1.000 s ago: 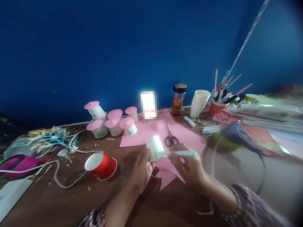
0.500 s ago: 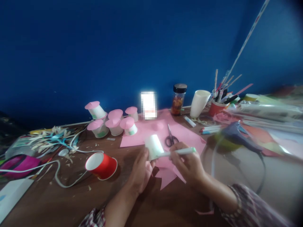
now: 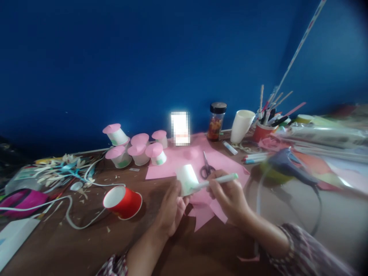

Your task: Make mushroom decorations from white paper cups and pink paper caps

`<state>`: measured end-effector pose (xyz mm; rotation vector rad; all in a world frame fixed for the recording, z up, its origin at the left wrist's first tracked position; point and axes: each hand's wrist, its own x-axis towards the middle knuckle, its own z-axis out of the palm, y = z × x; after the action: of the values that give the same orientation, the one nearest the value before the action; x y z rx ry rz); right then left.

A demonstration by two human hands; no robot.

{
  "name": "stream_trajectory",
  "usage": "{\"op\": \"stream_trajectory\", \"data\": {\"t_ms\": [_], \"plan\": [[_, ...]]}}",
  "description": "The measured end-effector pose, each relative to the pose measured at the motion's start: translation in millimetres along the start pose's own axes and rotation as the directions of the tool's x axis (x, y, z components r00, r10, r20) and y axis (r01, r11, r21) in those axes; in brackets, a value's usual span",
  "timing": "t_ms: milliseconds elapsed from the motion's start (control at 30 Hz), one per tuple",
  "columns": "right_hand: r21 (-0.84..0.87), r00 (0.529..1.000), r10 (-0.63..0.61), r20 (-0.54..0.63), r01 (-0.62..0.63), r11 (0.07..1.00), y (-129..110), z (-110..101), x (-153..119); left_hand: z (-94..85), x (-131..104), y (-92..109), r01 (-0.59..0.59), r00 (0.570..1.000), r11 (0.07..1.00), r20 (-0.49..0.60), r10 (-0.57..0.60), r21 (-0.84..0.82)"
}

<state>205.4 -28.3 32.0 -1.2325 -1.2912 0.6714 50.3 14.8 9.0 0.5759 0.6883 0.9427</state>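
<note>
Where the white cup [image 3: 186, 177] is: between the two hands, held over the near part of the pink paper [image 3: 227, 161], seemingly lifted off it;
Left hand [image 3: 174, 209]: wrapped round the cup's lower left side, gripping it;
Right hand [image 3: 228, 195]: fingers pinched on the marker [image 3: 227, 178], pen-fashion; its tip meets the cup's lower right edge or sits just beside it, too blurred to tell which;
Green tint [image 3: 188, 187]: pale, low on the cup's wall; the colouring looks part done, with much of the visible wall white; the far side is hidden, so what remains there cannot be told;
Cup's long axis: near upright in view, its upper end leaning slightly left; which end is the mouth is unclear;
Marker's line: slanting, tip down and left towards the cup, green end up and right;
Pink-topped cups [image 3: 157, 158]: clustered beyond the left hand, several with green patches; no such pink top shows on the held cup;
Scissors [image 3: 206, 165]: on the paper, just beyond the right hand;
Red cup [image 3: 128, 201]: lying on its side on the table [image 3: 86, 249], left of the hands;
Back edge: jar [image 3: 216, 124], then white tumbler [image 3: 240, 128], both upright.
</note>
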Motion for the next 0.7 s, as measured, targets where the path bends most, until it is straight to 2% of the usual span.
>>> {"op": "stream_trajectory", "data": {"t_ms": [267,500,700], "plan": [[-0.053,0.999,0.008,0.044,-0.005,0.999,-2.9,1.1,-0.8,-2.1,-1.1,-2.5,-0.028,0.999,0.999,-0.018,0.029,0.016],[-0.086,0.999,-0.015,0.030,0.018,0.996,-3.6,-1.5,0.9,-1.7,-2.0,-1.4,-0.042,0.998,0.998,-0.035,0.044,0.046],[-0.031,1.000,-0.006,0.004,0.006,0.999,-0.3,0.9,0.5,-1.1,-2.1,-2.4,-0.023,0.999,0.999,-0.028,0.024,0.028]]}}
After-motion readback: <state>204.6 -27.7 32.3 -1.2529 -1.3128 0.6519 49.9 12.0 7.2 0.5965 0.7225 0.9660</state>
